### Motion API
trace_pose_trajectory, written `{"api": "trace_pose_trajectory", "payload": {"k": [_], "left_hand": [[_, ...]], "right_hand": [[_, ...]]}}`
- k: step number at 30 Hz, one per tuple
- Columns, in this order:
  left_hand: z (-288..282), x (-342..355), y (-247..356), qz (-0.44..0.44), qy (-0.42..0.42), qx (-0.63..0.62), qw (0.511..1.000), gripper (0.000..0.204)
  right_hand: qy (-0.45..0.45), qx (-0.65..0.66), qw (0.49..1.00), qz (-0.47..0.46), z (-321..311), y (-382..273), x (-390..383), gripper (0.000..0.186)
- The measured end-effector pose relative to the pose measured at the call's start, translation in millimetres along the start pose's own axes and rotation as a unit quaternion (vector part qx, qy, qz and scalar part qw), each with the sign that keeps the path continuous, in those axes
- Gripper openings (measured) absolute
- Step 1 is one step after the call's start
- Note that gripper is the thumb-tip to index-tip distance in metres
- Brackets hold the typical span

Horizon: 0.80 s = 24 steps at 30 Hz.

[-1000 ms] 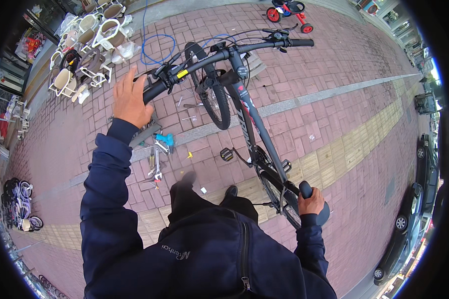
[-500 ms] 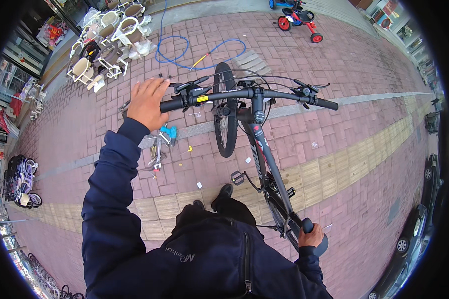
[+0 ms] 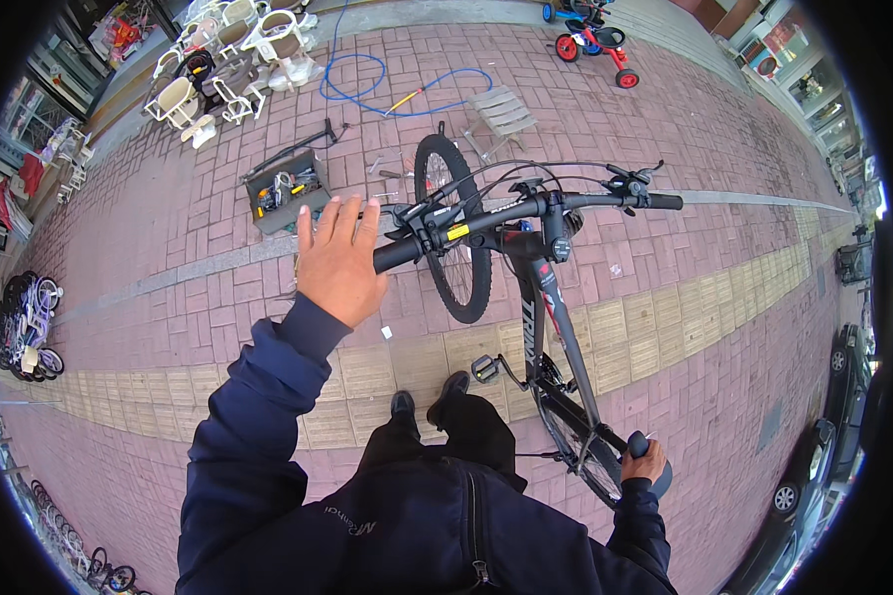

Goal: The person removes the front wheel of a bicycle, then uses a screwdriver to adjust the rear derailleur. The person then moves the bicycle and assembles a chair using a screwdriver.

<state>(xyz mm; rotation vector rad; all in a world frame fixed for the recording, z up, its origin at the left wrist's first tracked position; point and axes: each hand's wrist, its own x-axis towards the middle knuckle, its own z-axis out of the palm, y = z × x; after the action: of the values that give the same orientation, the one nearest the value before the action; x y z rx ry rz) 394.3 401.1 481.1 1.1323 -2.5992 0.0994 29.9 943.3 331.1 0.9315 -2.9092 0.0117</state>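
Note:
My left hand (image 3: 339, 256), fingers stretched out, is at the left grip of a dark mountain bike's handlebar (image 3: 514, 211); whether it touches the grip is unclear. Below and right, my right hand (image 3: 643, 461) grasps the black saddle (image 3: 663, 479), its fingers partly hidden. The front wheel (image 3: 479, 278) is angled beside my left hand, and the frame (image 3: 571, 347) runs back toward the saddle. A left pedal (image 3: 484, 368) sticks out near my feet. An open toolbox (image 3: 260, 188) lies on the paving beyond my left hand, which hides the ground just behind it.
A slatted stool (image 3: 501, 119), floor pump (image 3: 303, 141) and blue hose (image 3: 357, 94) lie ahead. Stacked white child seats (image 3: 179, 99) stand back left, tricycles (image 3: 605, 55) back right. Parked bikes (image 3: 30, 327) line the left, dark cars (image 3: 814, 466) the right.
The bicycle and both hands have shifted rightward and lower in view. The handlebar has turned, and my left hand has moved inward. The toolbox has come into view from behind that hand.

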Motion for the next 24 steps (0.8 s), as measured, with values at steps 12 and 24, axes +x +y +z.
{"api": "trace_pose_trajectory", "payload": {"k": [12,24], "left_hand": [[18.8,-154.9,157.7,-0.181,-0.004,-0.059,0.982,0.084],[41.2,-185.5,233.8,-0.244,-0.090,-0.105,0.960,0.107]], "right_hand": [[-0.015,0.023,0.999,-0.017,8.1,43.9,-1.2,0.039],[-0.011,0.062,0.996,-0.066,-14.7,32.2,16.5,0.033]]}}
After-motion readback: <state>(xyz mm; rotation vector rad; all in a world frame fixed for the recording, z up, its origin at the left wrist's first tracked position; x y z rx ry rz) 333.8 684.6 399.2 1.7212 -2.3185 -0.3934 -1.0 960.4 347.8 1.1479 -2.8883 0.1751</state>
